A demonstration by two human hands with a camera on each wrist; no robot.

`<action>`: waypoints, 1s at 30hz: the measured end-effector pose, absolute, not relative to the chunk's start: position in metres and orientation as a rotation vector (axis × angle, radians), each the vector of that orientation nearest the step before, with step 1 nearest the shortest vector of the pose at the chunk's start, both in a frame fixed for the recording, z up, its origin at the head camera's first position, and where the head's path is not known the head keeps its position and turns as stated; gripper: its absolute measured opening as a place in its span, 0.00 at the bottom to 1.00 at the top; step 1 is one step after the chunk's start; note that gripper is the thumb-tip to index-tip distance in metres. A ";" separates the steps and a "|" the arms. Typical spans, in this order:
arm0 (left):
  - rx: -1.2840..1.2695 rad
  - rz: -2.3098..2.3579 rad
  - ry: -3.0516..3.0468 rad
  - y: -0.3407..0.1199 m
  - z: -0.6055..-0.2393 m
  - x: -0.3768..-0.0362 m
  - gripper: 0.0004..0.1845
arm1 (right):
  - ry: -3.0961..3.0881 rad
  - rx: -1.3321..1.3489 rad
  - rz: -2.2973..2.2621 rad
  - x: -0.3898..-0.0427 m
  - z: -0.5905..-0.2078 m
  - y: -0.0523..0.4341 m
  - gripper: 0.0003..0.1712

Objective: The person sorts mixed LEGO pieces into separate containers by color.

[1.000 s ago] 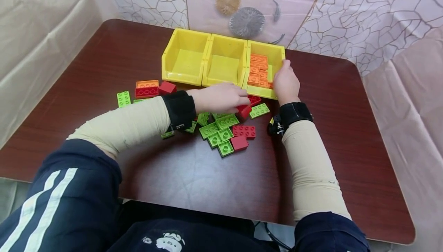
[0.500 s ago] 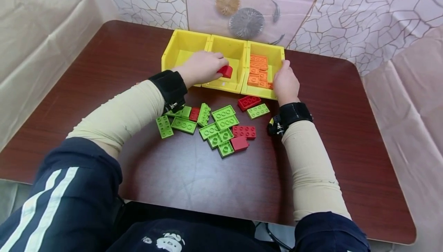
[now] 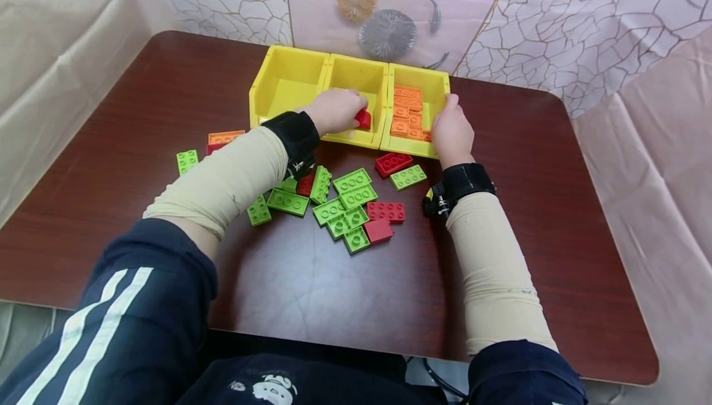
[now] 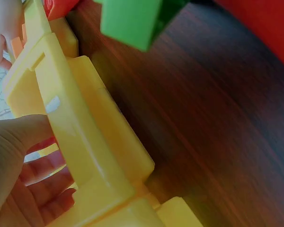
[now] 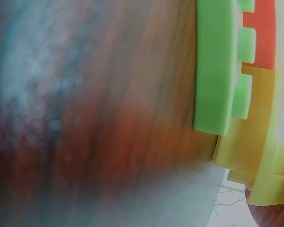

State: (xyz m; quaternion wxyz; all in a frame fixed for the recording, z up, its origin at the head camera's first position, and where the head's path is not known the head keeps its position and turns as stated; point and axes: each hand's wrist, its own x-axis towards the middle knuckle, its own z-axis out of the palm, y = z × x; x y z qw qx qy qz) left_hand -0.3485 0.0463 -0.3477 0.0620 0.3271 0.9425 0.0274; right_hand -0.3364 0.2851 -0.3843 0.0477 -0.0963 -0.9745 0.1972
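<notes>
A row of three joined yellow bins [image 3: 289,86] stands at the back of the table. My left hand [image 3: 335,110] reaches into the middle bin [image 3: 374,86] and holds a red toy brick [image 3: 364,120] at its fingertips. In the left wrist view, the bin's front wall [image 4: 80,127] hides the fingertips of this hand [image 4: 19,165], and little of the brick shows. My right hand [image 3: 453,131] grips the right side wall of the right bin [image 3: 432,93], which holds several orange bricks [image 3: 408,108].
Green bricks [image 3: 288,201] and red bricks [image 3: 386,211] lie loose in front of the bins. A red brick [image 3: 394,164] and a green brick [image 3: 408,177] lie near the right bin's front. An orange brick [image 3: 226,137] is partly behind the left forearm.
My left hand has carried the red brick from the table pile into the middle bin, and lowered it slightly since half a second ago. My right hand keeps its hold on the bin.
</notes>
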 end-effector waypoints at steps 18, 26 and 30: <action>1.065 0.174 2.699 0.048 -0.349 -0.353 0.18 | -2.977 -0.295 0.610 -0.334 -0.381 0.285 0.25; 1.113 0.196 2.702 0.047 -0.347 -0.347 0.16 | -2.971 -0.287 0.600 -0.334 -0.381 0.285 0.25; 1.211 0.204 2.785 0.048 -0.345 -0.338 0.13 | -2.964 -0.279 0.598 -0.333 -0.381 0.285 0.25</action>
